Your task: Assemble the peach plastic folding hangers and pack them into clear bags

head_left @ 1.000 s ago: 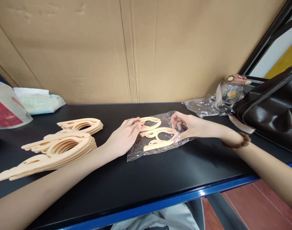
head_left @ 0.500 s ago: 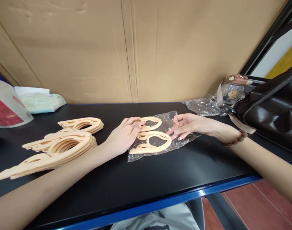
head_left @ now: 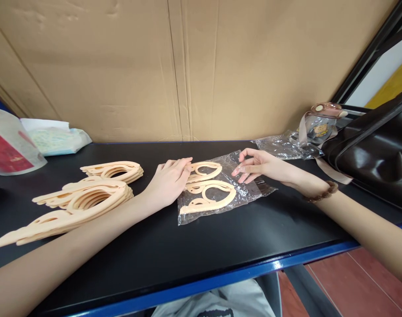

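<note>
A clear plastic bag [head_left: 253, 190] lies flat on the black table [head_left: 187, 246] with two peach-coloured curved plastic pieces [head_left: 209, 193] inside it. My left hand [head_left: 169, 179] rests on the bag's left end, fingers together and flat on the nearer piece. My right hand [head_left: 258, 165] hovers over the bag's right end, fingers loosely spread; its thumb and forefinger seem to pinch the bag's edge. A bead bracelet [head_left: 321, 193] circles my right wrist.
A stack of the same peach pieces [head_left: 78, 200] lies at the left. Behind it are a tissue pack [head_left: 57, 140] and a red-and-white bag [head_left: 9, 152]. At the right stand a dark leather bag [head_left: 375, 154], crumpled clear plastic [head_left: 280, 147] and a small bottle [head_left: 319, 121]. Cardboard [head_left: 187, 66] lines the back.
My right hand has drawn out of the bag's opening and lifted to its far right edge. The peach pieces now lie fully inside the bag. My left hand shifted slightly left.
</note>
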A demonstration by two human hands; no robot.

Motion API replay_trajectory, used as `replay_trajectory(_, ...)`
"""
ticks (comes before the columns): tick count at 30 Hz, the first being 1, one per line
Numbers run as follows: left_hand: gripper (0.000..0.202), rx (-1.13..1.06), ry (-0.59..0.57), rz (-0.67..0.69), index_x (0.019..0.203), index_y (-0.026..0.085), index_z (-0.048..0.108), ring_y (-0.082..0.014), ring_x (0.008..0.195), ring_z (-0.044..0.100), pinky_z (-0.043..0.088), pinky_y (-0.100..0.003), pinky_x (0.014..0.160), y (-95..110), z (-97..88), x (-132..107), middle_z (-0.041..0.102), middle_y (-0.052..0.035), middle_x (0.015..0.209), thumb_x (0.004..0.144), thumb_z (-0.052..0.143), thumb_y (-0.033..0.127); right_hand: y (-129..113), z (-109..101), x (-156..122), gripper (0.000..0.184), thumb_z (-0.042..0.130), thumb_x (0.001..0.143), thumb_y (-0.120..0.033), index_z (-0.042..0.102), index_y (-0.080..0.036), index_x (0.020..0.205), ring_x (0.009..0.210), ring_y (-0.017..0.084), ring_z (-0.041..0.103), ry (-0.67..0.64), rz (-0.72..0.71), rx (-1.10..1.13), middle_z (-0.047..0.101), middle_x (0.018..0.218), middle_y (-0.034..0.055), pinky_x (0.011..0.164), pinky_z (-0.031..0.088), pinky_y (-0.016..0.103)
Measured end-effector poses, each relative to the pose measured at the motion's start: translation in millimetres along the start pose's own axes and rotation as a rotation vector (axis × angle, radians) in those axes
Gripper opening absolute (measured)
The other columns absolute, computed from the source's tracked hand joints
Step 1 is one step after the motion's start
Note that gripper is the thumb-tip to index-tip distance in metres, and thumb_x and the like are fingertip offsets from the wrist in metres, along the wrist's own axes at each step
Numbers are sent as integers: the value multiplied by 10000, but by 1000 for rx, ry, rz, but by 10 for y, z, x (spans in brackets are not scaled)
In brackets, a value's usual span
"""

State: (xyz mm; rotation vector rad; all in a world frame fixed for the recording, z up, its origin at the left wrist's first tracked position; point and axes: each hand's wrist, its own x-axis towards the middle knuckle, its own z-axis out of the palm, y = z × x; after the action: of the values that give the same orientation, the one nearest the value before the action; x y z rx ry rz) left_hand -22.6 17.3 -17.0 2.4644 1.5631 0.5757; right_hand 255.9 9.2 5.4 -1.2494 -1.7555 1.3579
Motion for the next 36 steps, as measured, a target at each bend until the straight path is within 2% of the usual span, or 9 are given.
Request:
replay_trajectory(5,506,50,15,28,1349,183,464,-240,1303,409,255,-494,1110,-5,20,11,554,-52,1371,971,182,365,24,18,5,253,638,850,-313,429,-211,948,728,150,708,-5,-20,0,731,956,80,699,595,302)
replay_trajectory(7,504,73,21,40,1351,185,466,-237,1312,403,228,-499,1126,-7,34,6,549,-52,1375,972,175,345,40,11,9,267,632,856,-335,423,-213,969,708,147,705,-50,-36,2,728,980,89,657,593,285)
replay_trajectory(10,491,85,24,54,1280,178,528,-245,1271,442,282,-479,1101,-15,49,5,577,-55,1336,970,179,329,72,-10,15,292,606,875,-377,402,-224,1016,647,143,698,-174,-56,2,716,1050,107,540,563,246)
replay_trajectory(13,466,84,24,70,1203,176,570,-243,1238,468,342,-440,1062,-25,54,17,603,-58,1285,969,198,329,97,-27,13,276,574,900,-369,387,-235,1053,630,134,697,-261,-68,0,696,1118,118,489,530,207)
replay_trajectory(22,401,74,19,68,1072,183,585,-260,1331,387,328,-455,1080,-52,76,53,596,-65,1269,972,219,312,36,13,-30,292,548,921,-342,381,-233,1135,619,116,695,-337,-105,-24,681,1152,123,472,495,176)
replay_trajectory(26,418,75,0,69,1132,173,562,-280,1367,330,304,-484,1092,-55,75,27,564,-81,1307,978,205,325,14,9,-26,313,556,907,-368,383,-222,1123,627,131,703,-294,-95,-38,688,1135,125,457,479,182)
replay_trajectory(28,438,45,18,60,1191,163,538,-283,1358,336,305,-492,1091,-49,67,8,538,-96,1332,982,199,345,4,-4,-21,320,575,887,-384,388,-223,1091,620,140,704,-230,-72,-61,701,1110,118,447,470,192)
replay_trajectory(32,441,-60,107,69,1293,176,469,-247,1344,359,280,-484,1121,-10,43,-34,488,-100,1388,984,214,361,-9,-34,-9,290,578,860,-388,401,-216,1013,575,148,690,-32,-43,-171,730,1004,102,422,440,224)
replay_trajectory(36,435,-131,90,203,1323,178,458,-206,1390,308,246,-435,1162,42,11,-83,456,-85,1434,996,248,374,2,-71,-10,215,543,870,-340,432,-209,999,571,138,664,206,-169,-422,721,880,64,519,479,275)
